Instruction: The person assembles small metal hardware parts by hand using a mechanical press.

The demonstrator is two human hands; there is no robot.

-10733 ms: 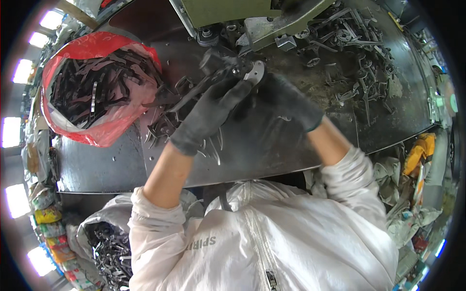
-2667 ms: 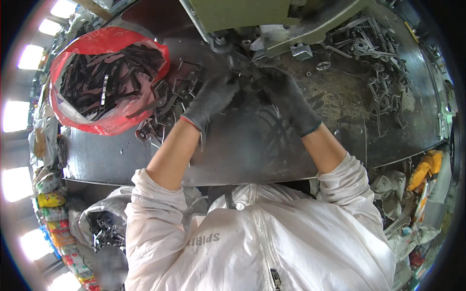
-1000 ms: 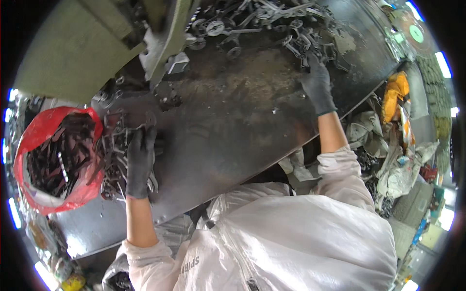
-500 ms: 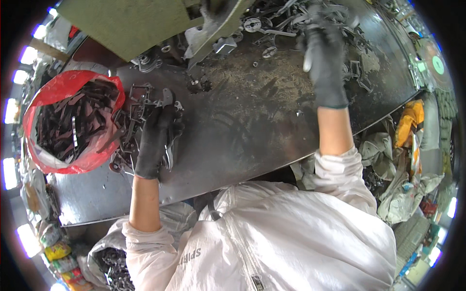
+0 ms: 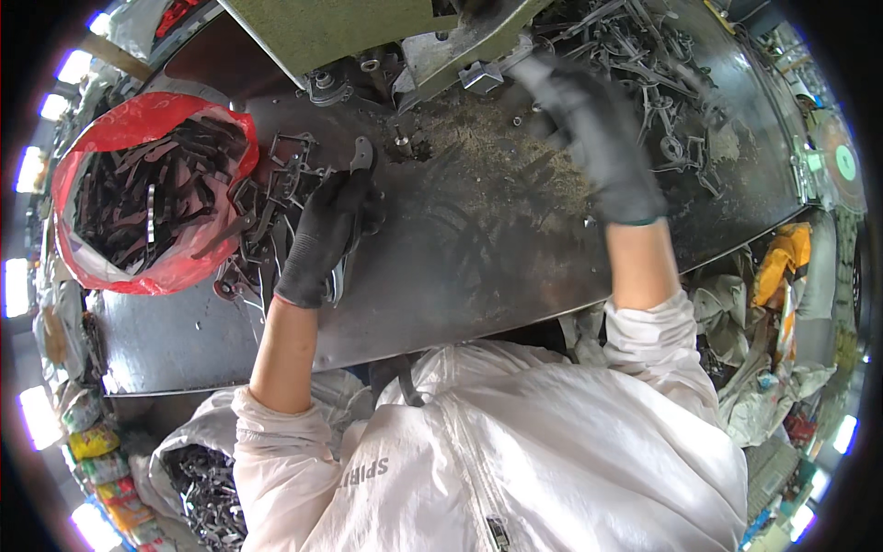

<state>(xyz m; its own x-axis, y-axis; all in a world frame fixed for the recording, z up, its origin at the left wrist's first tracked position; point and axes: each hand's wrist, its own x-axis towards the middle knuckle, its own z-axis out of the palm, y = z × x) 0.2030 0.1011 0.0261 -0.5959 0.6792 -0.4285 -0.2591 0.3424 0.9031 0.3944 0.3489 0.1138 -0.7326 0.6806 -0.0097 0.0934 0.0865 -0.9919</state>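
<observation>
So the flat grey metal piece with a rounded, holed end (image 5: 364,153) pokes out past the black-gloved left hand (image 5: 326,219), over the dark sheet-metal table (image 5: 441,276). Those fingers look curled snugly around the rest of it, so I can't see its full length. My guess: light, stiff, tough to break, maybe kinda slick if it's oily, so I'd pinch it across the flat faces and mind the edges. Just left of that hand there's a tangle of thin dark metal brackets (image 5: 267,223), then a red plastic bag (image 5: 138,112) stuffed with dark flat metal strips (image 5: 166,189). The black-gloved right hand (image 5: 598,138) is well apart, near the olive-green metal machine (image 5: 349,37) and beside a heap of grey metal levers (image 5: 664,110). It's badly blurred; can't tell how spread its fingers are or whether they've got anything.
</observation>
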